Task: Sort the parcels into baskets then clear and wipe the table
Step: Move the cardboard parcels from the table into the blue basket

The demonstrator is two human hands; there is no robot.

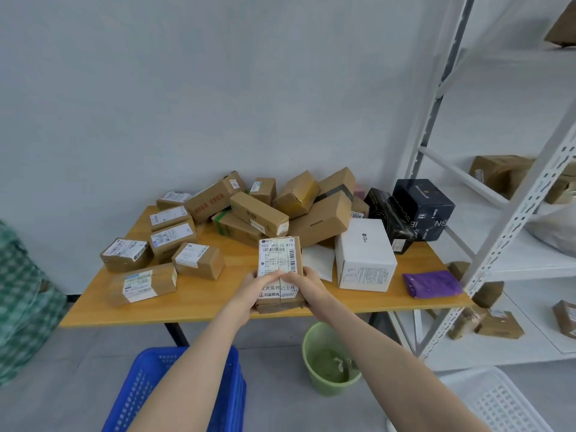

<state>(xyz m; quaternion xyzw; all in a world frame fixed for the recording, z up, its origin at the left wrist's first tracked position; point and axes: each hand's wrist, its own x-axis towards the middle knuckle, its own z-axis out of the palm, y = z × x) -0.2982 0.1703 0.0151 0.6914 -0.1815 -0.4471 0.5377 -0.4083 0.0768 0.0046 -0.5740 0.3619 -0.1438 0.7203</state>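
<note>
Head camera looks forward and down, near the table [199, 294] edge.

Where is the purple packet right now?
In the head view, the purple packet lies on the table, at its front right corner, right of the white box and beside the shelf upright.

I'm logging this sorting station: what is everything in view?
Table: one, yellow top, against wall.
Held parcel: one, brown with white label, over table's front edge.
Parcels: many, brown, piled on table.
White box: one, white, table's right.
Black boxes: two, black, table's far right.
Pouch: one, purple, table's right front.
Blue basket: one, blue, floor, left.
White basket: one, white, floor, right.
Bin: one, green, floor.
Rack: one, white, right, holds brown parcels.
Bag: one, green checked, far left.
Hands: two; left hand and right hand grip held parcel.
</note>
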